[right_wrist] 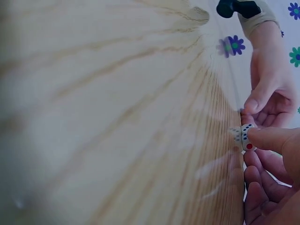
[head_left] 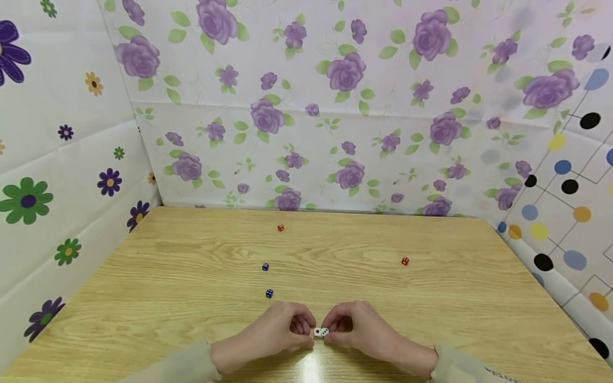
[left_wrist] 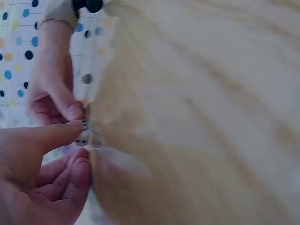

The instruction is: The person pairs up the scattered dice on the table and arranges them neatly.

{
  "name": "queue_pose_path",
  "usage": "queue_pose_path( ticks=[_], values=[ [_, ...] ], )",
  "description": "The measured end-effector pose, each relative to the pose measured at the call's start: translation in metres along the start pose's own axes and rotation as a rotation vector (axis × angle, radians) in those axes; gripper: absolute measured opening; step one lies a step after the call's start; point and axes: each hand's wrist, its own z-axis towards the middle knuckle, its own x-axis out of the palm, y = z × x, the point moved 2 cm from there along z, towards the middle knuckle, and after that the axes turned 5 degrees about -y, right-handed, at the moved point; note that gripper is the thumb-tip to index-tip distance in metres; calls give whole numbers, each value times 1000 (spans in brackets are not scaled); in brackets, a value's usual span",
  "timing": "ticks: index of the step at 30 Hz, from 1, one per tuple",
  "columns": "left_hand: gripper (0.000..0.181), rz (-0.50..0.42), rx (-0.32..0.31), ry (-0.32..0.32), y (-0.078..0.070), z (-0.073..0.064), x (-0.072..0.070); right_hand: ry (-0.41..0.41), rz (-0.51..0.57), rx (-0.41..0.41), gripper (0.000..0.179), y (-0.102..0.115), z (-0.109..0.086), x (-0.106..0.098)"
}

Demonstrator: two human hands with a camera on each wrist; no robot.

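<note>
Fingers curled, the left hand point(head_left: 278, 327) pinches the left white die point(head_left: 317, 333) between its thumb and fingertips on my head feed, at the bottom centre of the frame. Across from it, the right hand point(head_left: 366, 327) has its fingers bent the same way, pinching the right white die point(head_left: 325, 331). I see the two white dice side by side down at the counter point(head_left: 345, 276), and they look to be touching. The left one shows me a single red pip, the right one three dark pips.

My right wrist feed catches a red pip and dark pips just by that hand's thumb, at the right of the frame, with a faint reflection in the glossy wood. My left wrist feed is too blurred for me to read any pips.

Back on the head feed, one blue die point(head_left: 270, 293) sits just above the left hand, and a second blue die point(head_left: 265, 267) lies a little higher. I have a red die point(head_left: 280, 227) farther up, near the counter's back edge, and another red die point(head_left: 405, 260) right of centre. A rose-print sheet point(head_left: 306, 143) fills the top of the frame.
</note>
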Motion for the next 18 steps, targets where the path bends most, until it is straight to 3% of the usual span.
queue_pose_path(
  ticks=[4,9,14,18],
  values=[
    [26,12,0,40,-3,1,-15,2,2,3,9,0,1,1],
    [30,177,70,76,2,4,-43,3,3,7,8,-1,1,1],
    [33,340,161,57,13,7,-70,10,23,29,8,-1,0,0],
    [33,379,147,47,27,7,-84,13,31,39,8,-1,0,0]
  ],
)
